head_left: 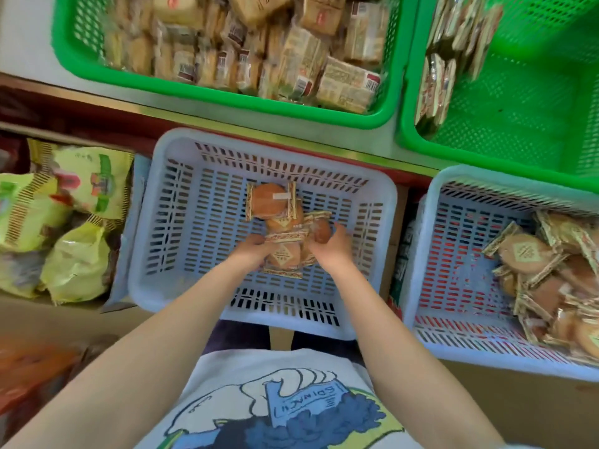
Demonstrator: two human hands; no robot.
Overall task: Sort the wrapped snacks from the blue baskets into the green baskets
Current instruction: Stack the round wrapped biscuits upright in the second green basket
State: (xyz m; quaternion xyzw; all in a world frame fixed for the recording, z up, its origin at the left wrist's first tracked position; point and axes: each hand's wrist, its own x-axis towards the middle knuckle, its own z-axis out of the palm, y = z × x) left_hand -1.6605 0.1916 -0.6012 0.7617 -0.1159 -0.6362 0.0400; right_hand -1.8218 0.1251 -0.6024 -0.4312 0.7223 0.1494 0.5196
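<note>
Left hand: the left hand (251,251) is down inside the middle blue basket (168,202); its grip is curled on a round cake snack (282,256) in a clear wrap with gold ends; the fingers are partly hidden under the wrap.
Right hand: the right hand (332,243) is in the same basket, just beside the left hand; its grip is curled round another brown cake snack (321,231).
Snacks left in the middle basket: one more wrapped cake (267,199) lies flat near the far side, with a white sticker on top; a second one (285,222) peeks out between it and the hands; the rest of the basket floor is bare slots.
Right blue basket: the right blue basket (453,254) sits beside the middle one; a heap of the same round cakes (551,280) is piled at its right end.
Left green basket: the left green basket (227,102) is up on the bench (29,43), past the blue baskets; it is full of square tan snack packs (291,53); they look blurry.
Right green basket: the right green basket (518,108) stands beside it; a row of flat packs (437,79) stands on edge along its left wall.
Other things: yellow-green bags (64,222) are heaped to the left of the middle basket; the person's white shirt with a blue picture (291,409) shows at the bottom.
</note>
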